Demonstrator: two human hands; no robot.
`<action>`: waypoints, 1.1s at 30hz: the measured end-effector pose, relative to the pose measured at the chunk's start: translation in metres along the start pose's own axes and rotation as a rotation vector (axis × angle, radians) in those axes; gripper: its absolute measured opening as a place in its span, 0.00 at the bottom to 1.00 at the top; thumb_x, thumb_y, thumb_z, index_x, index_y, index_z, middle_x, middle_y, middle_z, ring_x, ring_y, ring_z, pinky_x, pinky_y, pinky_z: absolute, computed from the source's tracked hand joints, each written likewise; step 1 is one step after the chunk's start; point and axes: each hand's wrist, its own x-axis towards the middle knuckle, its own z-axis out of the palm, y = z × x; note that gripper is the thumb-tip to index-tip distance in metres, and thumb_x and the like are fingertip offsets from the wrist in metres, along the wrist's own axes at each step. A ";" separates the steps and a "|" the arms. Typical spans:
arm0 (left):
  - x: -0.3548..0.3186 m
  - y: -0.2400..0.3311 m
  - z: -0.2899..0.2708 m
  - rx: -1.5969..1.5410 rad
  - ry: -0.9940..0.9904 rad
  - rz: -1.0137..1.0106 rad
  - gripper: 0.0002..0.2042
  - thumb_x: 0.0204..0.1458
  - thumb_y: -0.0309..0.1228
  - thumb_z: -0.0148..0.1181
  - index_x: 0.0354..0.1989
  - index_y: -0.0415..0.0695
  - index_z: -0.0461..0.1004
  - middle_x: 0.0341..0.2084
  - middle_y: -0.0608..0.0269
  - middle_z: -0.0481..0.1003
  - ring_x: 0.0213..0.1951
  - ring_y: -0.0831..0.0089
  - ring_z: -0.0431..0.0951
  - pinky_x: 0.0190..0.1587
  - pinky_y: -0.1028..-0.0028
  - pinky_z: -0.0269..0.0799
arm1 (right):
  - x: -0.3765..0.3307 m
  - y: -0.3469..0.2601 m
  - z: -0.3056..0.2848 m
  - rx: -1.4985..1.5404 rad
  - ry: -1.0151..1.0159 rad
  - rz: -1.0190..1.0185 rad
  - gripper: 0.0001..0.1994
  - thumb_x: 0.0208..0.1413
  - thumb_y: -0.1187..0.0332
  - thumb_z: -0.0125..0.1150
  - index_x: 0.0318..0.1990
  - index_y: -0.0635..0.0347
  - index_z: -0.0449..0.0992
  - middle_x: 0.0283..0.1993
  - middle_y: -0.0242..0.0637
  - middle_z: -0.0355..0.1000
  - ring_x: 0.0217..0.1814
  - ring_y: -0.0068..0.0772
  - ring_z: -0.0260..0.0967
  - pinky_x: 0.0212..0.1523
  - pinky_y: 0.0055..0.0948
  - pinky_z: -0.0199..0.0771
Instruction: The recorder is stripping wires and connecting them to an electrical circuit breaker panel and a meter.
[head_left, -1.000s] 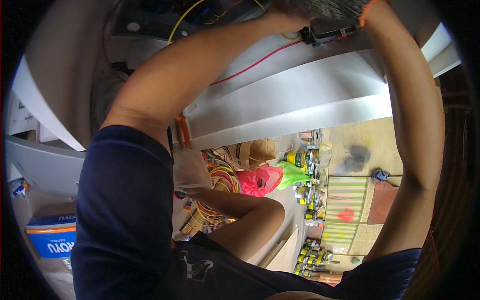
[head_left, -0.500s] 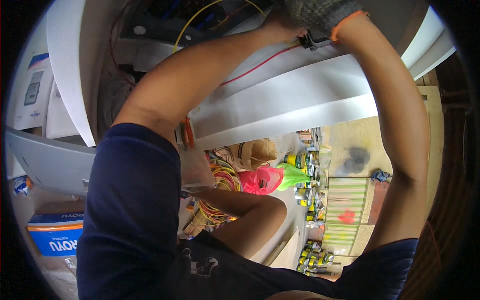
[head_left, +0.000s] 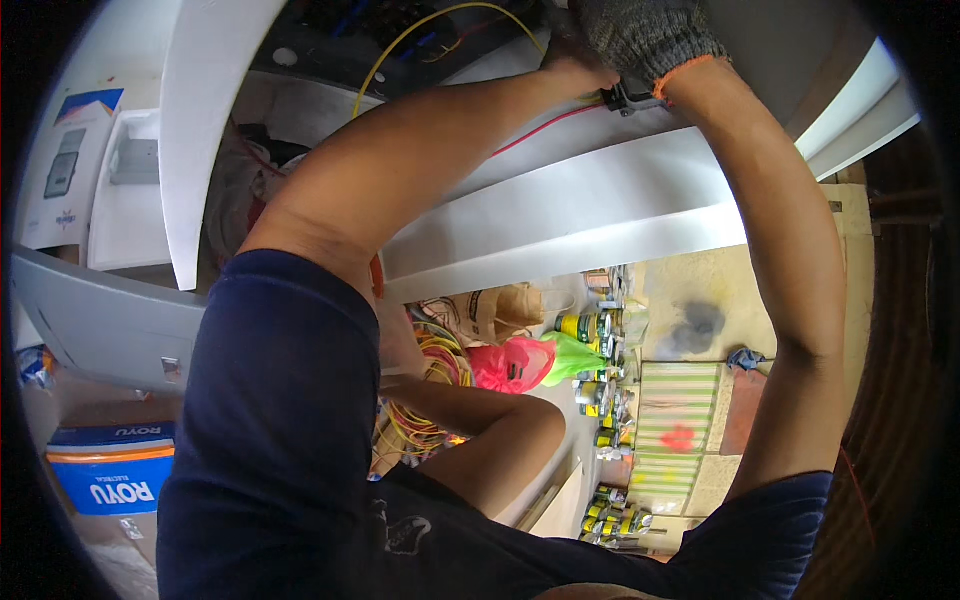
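Note:
Both my hands meet at the top edge, over the inside of a grey-white metal enclosure (head_left: 560, 185). My left hand (head_left: 578, 62) is curled, its fingers mostly in shadow and behind the other hand. My right hand (head_left: 640, 38) wears a dark grey knit glove with an orange cuff; it is closed, and its fingertips are hidden. Just below them shows a small black metal part (head_left: 628, 100), whose kind I cannot make out. A red wire (head_left: 535, 133) runs to it from under my left forearm. A yellow wire (head_left: 400, 42) arcs across a dark panel (head_left: 320, 45) toward my left hand.
At left are a white box (head_left: 125, 190) and a blue box (head_left: 110, 470). Beyond the metal edge lie coiled wires (head_left: 440, 360), a paper bag (head_left: 490, 312), pink (head_left: 515, 365) and green (head_left: 575, 358) plastic bags and several cans (head_left: 590, 327). Another person's bent bare limb (head_left: 510, 425) shows below.
The view has shifted slightly, so the boxes at left show more. My hands stay together by the black part, and the gloved hand sits slightly further left in the picture.

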 end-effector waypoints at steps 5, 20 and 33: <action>0.036 -0.028 0.017 -0.710 -0.665 -0.344 0.34 0.40 0.37 0.74 0.57 0.39 0.69 0.52 0.53 0.75 0.56 0.62 0.73 0.59 0.63 0.70 | 0.006 0.026 0.015 0.106 0.139 -0.448 0.21 0.52 0.57 0.56 0.42 0.68 0.76 0.33 0.55 0.77 0.39 0.57 0.78 0.41 0.51 0.77; 0.015 -0.019 -0.004 -0.520 -0.413 -0.155 0.28 0.48 0.44 0.60 0.58 0.47 0.71 0.53 0.52 0.75 0.59 0.61 0.71 0.57 0.57 0.68 | 0.008 0.003 -0.004 0.041 -0.067 -0.251 0.21 0.53 0.55 0.56 0.41 0.69 0.74 0.34 0.59 0.77 0.40 0.59 0.77 0.42 0.49 0.76; 0.021 -0.056 0.040 -0.250 -0.507 -0.413 0.47 0.36 0.49 0.78 0.64 0.39 0.63 0.63 0.53 0.67 0.64 0.63 0.66 0.67 0.68 0.62 | 0.010 0.003 0.003 -0.042 0.102 -0.082 0.20 0.54 0.53 0.54 0.40 0.66 0.73 0.30 0.57 0.76 0.34 0.61 0.76 0.37 0.54 0.75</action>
